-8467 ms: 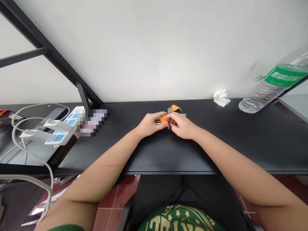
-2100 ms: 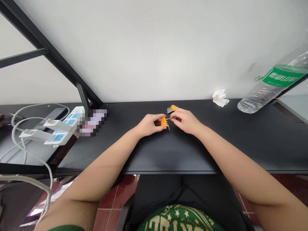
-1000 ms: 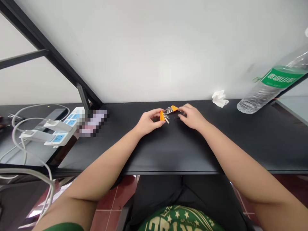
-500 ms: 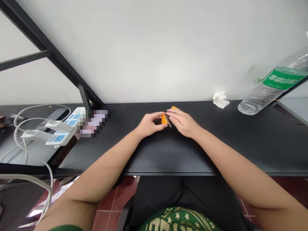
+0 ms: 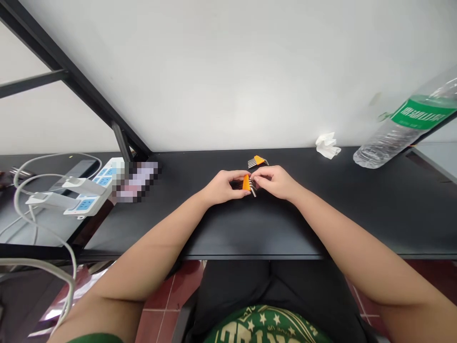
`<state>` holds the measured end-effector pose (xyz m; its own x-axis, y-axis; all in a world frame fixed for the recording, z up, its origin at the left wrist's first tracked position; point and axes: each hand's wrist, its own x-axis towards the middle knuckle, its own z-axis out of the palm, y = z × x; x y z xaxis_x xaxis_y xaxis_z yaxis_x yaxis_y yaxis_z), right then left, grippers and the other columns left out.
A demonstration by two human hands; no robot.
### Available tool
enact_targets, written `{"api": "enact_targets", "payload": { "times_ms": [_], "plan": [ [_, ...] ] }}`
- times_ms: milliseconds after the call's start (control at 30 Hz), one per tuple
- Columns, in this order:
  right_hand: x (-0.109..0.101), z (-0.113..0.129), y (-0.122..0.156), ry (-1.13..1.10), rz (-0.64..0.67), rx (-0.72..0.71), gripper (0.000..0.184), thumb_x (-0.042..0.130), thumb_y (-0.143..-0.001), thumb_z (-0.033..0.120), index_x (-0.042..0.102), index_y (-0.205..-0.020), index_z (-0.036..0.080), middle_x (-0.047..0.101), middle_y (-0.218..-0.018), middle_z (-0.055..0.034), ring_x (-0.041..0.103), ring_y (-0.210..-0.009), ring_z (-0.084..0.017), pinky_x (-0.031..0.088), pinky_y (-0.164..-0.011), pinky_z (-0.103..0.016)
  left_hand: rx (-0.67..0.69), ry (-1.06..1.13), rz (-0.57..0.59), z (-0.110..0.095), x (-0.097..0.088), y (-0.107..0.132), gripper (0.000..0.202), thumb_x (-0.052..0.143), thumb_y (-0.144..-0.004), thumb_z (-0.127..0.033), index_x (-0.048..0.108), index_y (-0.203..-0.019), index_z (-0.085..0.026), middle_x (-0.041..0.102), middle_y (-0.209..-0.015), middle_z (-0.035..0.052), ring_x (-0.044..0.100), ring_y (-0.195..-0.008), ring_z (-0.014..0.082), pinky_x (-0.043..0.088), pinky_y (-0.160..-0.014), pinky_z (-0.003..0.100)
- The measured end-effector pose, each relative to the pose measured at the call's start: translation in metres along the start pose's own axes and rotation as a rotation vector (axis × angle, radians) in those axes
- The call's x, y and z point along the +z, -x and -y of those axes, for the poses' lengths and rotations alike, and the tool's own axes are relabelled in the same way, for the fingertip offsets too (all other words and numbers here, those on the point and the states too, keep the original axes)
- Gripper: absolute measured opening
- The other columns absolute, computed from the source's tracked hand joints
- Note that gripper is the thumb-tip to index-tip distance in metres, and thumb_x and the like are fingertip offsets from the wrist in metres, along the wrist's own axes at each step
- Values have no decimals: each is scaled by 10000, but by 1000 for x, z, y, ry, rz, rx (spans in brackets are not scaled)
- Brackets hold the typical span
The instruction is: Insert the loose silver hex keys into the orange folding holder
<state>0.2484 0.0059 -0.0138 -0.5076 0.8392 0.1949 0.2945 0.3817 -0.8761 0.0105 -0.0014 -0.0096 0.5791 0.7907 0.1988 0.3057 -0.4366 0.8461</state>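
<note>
Between the thumb and fingers of my left hand (image 5: 222,186) is an orange holder (image 5: 246,183) with several metal hex keys in it. The bent ends of these hex keys (image 5: 253,187) stick out on the right side. My right hand (image 5: 277,182) is closed, its fingertips pinched at the upper hex keys; which key they grip is partly hidden. Just behind the hands, a second orange hex key set (image 5: 259,160) lies on the black table (image 5: 228,228), its straight shafts pointing left.
A crumpled white tissue (image 5: 327,145) and a large clear bottle with a green label (image 5: 417,113) stand by the wall at right. On the left are a white power strip (image 5: 93,193) with plugs and cables, a blurred-out item (image 5: 138,181) and a black metal frame (image 5: 85,105).
My right fingers have moved from lying extended over the keys to a pinch at their bent ends. The second set behind now shows more fully. The held holder has shifted slightly right and nearer.
</note>
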Motion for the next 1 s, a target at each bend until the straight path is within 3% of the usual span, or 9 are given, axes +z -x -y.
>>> {"api": "enact_targets", "payload": {
  "times_ms": [200, 400, 533, 633, 833, 1000],
  "plan": [
    [1, 5, 0, 184, -12, -97, 137, 619, -853, 203, 746, -801, 203, 709, -764, -13, 586, -666, -152, 462, -656, -290, 9, -41, 21, -1, 0, 1, 470, 803, -808, -361, 735, -1232, -169, 791, -1056, 53, 740, -963, 213, 580, -933, 299],
    [0, 4, 2, 134, 17, -89, 165, 600, -888, 210, 764, -871, 212, 747, -846, -19, 633, -705, -158, 480, -670, -281, 12, -52, 39, -2, 0, 1, 463, 792, -816, -382, 737, -1227, -174, 778, -1009, 39, 718, -924, 200, 565, -895, 288],
    [-1, 2, 2, 300, 7, -203, 150, 620, -888, 187, 755, -825, 205, 717, -784, -20, 601, -681, -155, 469, -671, -286, 4, -113, 51, -1, -1, 1, 437, 775, -821, -396, 750, -1204, -187, 757, -943, 22, 688, -850, 178, 560, -830, 276],
    [-1, -1, 0, 373, 30, -285, 235, 561, -953, 184, 783, -876, 206, 731, -844, -44, 633, -758, -176, 488, -740, -308, -16, -95, 53, 0, -3, 2, 458, 779, -818, -377, 742, -1233, -186, 758, -947, 23, 693, -858, 177, 564, -836, 275],
    [-6, -8, -2, 212, 131, -160, 258, 566, -989, 249, 823, -996, 238, 745, -928, -29, 657, -719, -153, 521, -765, -308, -80, 31, 114, 2, -4, 4, 495, 800, -799, -355, 732, -1252, -167, 784, -1030, 60, 742, -949, 216, 593, -917, 321],
    [-36, -8, -2, 422, -43, -109, 183, 665, -952, 333, 801, -880, 233, 732, -924, -41, 648, -816, -191, 485, -791, -323, -98, 7, 77, 5, -4, 3, 580, 813, -768, -340, 703, -1308, -159, 792, -1028, 69, 750, -958, 225, 601, -935, 342]
  ]
}}
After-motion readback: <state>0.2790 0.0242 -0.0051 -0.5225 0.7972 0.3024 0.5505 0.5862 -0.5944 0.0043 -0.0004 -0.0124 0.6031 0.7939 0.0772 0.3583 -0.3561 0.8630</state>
